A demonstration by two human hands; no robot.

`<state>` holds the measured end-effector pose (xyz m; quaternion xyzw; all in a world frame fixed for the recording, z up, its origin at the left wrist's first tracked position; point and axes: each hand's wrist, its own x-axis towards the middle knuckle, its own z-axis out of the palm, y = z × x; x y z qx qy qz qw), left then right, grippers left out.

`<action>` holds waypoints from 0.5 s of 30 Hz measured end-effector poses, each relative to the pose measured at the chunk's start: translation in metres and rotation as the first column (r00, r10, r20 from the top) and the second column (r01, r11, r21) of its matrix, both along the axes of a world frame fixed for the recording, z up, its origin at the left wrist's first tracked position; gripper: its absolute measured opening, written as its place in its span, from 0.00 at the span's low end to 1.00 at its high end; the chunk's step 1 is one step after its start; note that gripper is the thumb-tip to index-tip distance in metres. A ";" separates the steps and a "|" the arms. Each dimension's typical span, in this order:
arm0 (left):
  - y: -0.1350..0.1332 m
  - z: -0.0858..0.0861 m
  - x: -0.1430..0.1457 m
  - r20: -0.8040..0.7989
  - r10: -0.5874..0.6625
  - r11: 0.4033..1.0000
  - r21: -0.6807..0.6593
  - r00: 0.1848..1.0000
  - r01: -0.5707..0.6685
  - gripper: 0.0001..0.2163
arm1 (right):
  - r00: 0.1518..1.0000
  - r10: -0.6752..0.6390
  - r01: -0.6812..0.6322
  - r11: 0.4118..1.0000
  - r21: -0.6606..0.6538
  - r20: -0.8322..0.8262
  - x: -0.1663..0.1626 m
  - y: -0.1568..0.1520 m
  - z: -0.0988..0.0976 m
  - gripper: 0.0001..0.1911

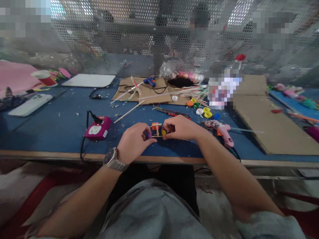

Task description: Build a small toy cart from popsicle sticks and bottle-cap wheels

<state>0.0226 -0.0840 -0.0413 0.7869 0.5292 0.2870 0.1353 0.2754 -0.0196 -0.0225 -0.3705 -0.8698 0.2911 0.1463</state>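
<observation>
Gently hold the frame point(157, 130) level on the near side of the counter point(64, 136), pinching the purple cap point(150, 135) with the left hand point(133, 141) and the yellow cap point(163, 133) with the right hand point(180, 127), twisting neither.

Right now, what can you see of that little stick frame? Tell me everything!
The little stick frame looks wooden and pale: two sticks run sideways, another crosses between them. It carries plastic-looking bits: a purple piece, an orange piece and a yellow piece. The left hand pinches the purple end, the right hand the yellow, near the front of the blue table. Some is hidden.
</observation>
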 end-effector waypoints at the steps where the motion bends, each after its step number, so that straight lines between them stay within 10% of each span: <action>1: 0.000 0.000 0.000 -0.003 0.002 1.000 0.003 1.000 -0.002 0.13 | 1.000 0.003 -0.003 1.000 0.000 0.001 0.000 0.000 0.000 0.18; 15: -0.004 -0.001 0.001 -0.030 -0.036 0.999 0.021 0.999 0.037 0.15 | 0.996 0.071 -0.072 0.997 -0.028 -0.048 0.001 -0.001 0.002 0.10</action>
